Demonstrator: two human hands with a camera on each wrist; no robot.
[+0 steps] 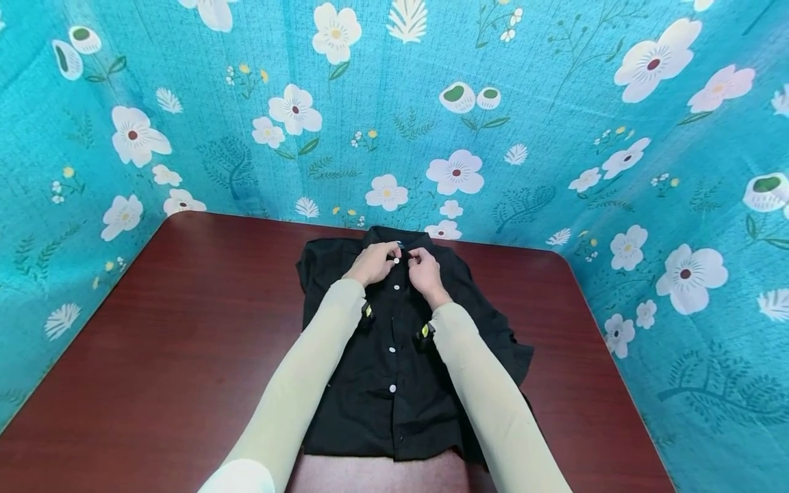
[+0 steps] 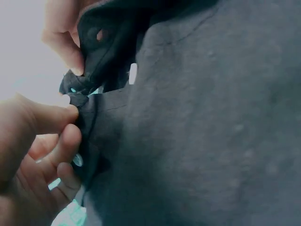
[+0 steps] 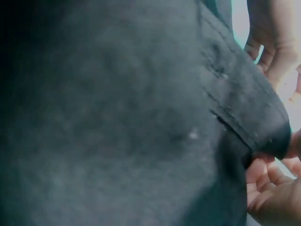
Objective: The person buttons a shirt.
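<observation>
A black short-sleeved shirt lies front up, its collar at the far side and white buttons down the middle. Just below the collar, my left hand pinches one front edge of the shirt beside a white button. Opposite it, my right hand pinches the other front edge, where a buttonhole shows in the left wrist view. The two edges meet between my fingertips. In the right wrist view, cloth hides part of the fingers of my right hand.
The shirt rests on a dark red-brown table with rounded far corners. A blue flowered cloth hangs behind and along both sides. Small dark devices sit at both wrists, over the pale sleeves.
</observation>
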